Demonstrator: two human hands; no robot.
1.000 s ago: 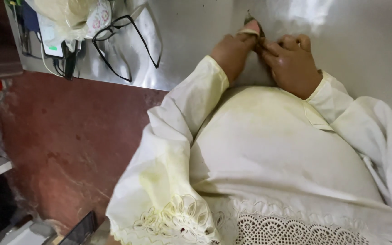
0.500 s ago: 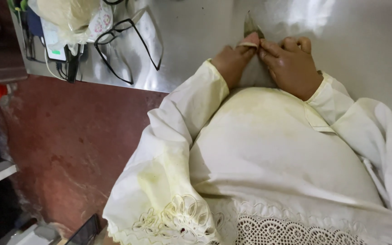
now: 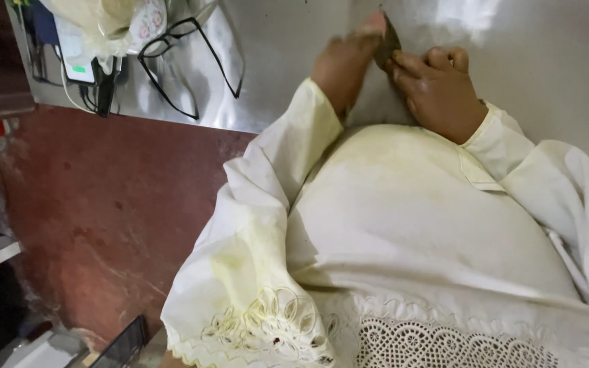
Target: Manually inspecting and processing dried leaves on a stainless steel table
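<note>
Looking straight down: both hands meet at the top of the metal table (image 3: 533, 75), the left hand (image 3: 345, 65) and the right hand (image 3: 438, 88) pinching a small dark flat piece (image 3: 388, 42) between their fingertips, held on edge just above the shiny surface. Cream sleeves with lace trim fill the lower view. Off to the left, black-framed glasses (image 3: 185, 65) lie on the tabletop beside a plastic bag (image 3: 103, 20) and a phone on a charger (image 3: 76, 58); red floor (image 3: 117, 204) below
</note>
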